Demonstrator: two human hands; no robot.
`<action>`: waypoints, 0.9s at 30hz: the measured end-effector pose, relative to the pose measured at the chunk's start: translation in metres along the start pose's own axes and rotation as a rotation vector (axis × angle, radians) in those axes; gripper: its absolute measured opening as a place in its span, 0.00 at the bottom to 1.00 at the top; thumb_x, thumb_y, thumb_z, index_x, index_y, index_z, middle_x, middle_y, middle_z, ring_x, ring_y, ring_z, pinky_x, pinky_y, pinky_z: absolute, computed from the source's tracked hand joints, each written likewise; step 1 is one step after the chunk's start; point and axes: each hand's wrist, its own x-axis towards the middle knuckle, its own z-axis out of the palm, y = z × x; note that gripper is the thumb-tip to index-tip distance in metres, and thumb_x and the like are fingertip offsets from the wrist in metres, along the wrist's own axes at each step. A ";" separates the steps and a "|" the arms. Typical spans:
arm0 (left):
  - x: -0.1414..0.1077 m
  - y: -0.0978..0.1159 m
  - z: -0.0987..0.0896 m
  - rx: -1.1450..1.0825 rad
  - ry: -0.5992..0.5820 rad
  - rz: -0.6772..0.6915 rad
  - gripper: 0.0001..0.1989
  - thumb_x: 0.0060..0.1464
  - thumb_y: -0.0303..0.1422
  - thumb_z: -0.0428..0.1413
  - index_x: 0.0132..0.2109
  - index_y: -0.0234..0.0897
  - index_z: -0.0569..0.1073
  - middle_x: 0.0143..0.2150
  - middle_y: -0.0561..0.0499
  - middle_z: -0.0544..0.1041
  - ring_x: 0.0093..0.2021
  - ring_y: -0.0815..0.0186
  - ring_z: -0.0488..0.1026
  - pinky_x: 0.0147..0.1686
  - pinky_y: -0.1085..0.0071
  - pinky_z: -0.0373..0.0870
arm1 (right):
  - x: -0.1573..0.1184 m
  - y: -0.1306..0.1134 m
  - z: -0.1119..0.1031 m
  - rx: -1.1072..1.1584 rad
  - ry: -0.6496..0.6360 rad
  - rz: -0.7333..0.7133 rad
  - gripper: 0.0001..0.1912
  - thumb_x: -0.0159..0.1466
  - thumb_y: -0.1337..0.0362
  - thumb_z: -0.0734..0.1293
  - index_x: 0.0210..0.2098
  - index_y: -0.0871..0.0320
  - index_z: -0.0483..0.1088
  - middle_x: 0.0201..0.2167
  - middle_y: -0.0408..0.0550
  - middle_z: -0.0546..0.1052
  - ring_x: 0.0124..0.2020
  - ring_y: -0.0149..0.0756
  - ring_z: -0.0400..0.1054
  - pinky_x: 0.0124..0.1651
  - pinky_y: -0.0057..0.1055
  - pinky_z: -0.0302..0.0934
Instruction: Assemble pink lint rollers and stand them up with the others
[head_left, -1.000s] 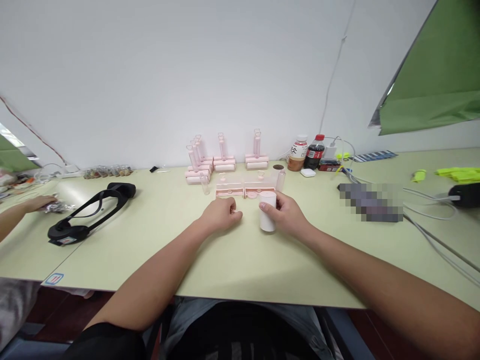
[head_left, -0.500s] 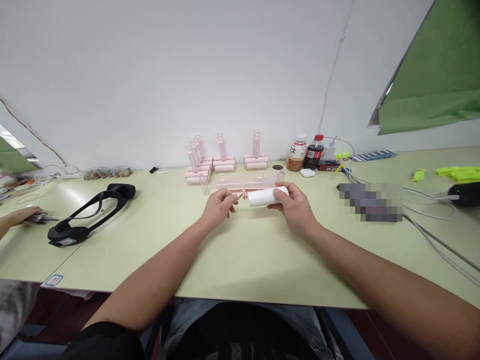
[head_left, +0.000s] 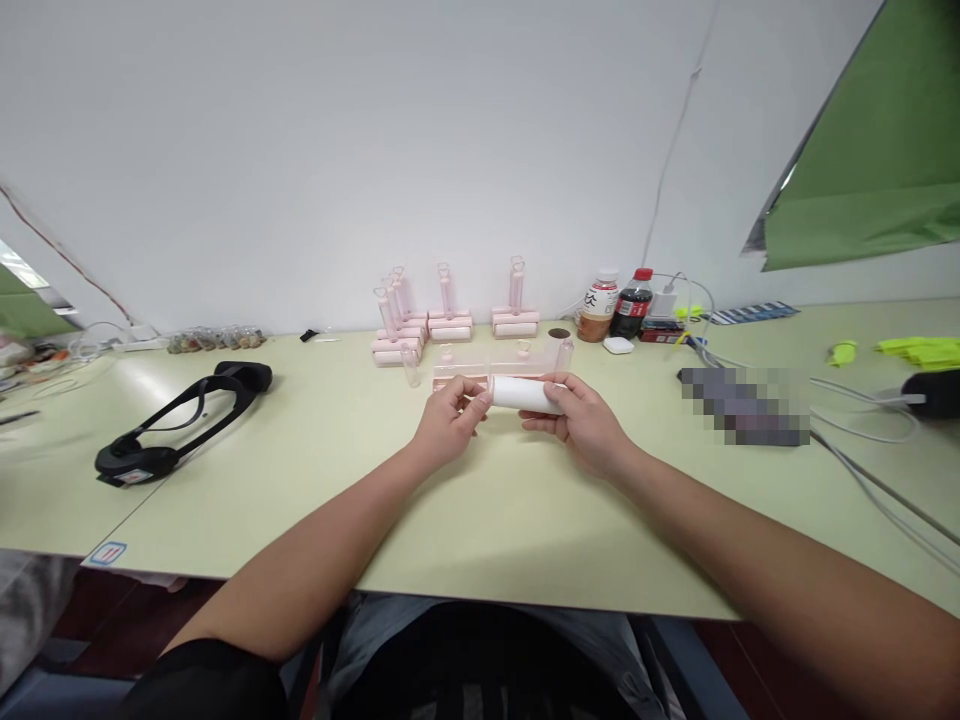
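Observation:
My right hand (head_left: 590,428) is closed around the right part of a white lint roller refill (head_left: 521,393), held level just above the table. At the refill's left end sits a small pink end cap (head_left: 490,384), pinched by the thumb and fingers of my left hand (head_left: 448,425). Just behind my hands lie pink and clear lint roller covers (head_left: 469,370), partly hidden. A clear handle tube (head_left: 410,366) stands to their left and a pinkish one (head_left: 564,354) to their right.
Several pink lint rollers (head_left: 450,325) stand upright along the wall. To the right are a cola bottle (head_left: 631,305), a drink bottle (head_left: 598,308), a white case (head_left: 618,346), cables and a blurred-out item (head_left: 742,407). A black headset (head_left: 180,430) lies at left.
My left hand has brought the small pink piece against the refill's left end. The refill has become more level. Another person's hand at far left has gone out of view.

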 end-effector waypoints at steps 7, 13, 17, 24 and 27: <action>0.000 0.001 -0.001 0.047 -0.001 0.017 0.16 0.58 0.46 0.53 0.44 0.38 0.69 0.42 0.48 0.74 0.33 0.68 0.73 0.23 0.75 0.71 | -0.002 -0.001 0.002 0.027 -0.021 0.025 0.09 0.62 0.58 0.64 0.39 0.55 0.66 0.37 0.48 0.73 0.28 0.32 0.70 0.31 0.33 0.70; -0.004 0.003 0.002 0.100 0.271 0.136 0.20 0.63 0.41 0.45 0.59 0.40 0.61 0.57 0.41 0.65 0.44 0.63 0.70 0.29 0.71 0.74 | -0.002 -0.003 0.002 0.125 0.018 0.051 0.07 0.65 0.60 0.62 0.39 0.56 0.68 0.32 0.47 0.72 0.28 0.32 0.69 0.29 0.31 0.68; -0.006 0.000 0.006 0.173 0.154 0.301 0.19 0.61 0.32 0.47 0.59 0.41 0.65 0.61 0.42 0.64 0.45 0.63 0.70 0.35 0.68 0.74 | -0.001 -0.003 0.001 0.161 0.048 0.071 0.07 0.65 0.61 0.62 0.40 0.56 0.68 0.32 0.47 0.72 0.26 0.32 0.69 0.27 0.30 0.68; 0.004 -0.002 -0.008 0.503 0.128 0.269 0.23 0.54 0.22 0.44 0.55 0.39 0.70 0.51 0.45 0.71 0.42 0.63 0.72 0.44 0.63 0.72 | -0.003 -0.007 0.004 0.184 0.052 0.095 0.08 0.67 0.65 0.59 0.41 0.59 0.68 0.31 0.47 0.72 0.25 0.30 0.68 0.26 0.27 0.67; 0.011 0.001 -0.024 0.857 0.144 -0.024 0.22 0.55 0.25 0.46 0.56 0.39 0.70 0.50 0.42 0.68 0.44 0.57 0.72 0.42 0.61 0.71 | -0.004 -0.007 0.005 0.186 0.042 0.085 0.08 0.68 0.65 0.59 0.40 0.59 0.69 0.31 0.46 0.72 0.25 0.30 0.68 0.26 0.28 0.67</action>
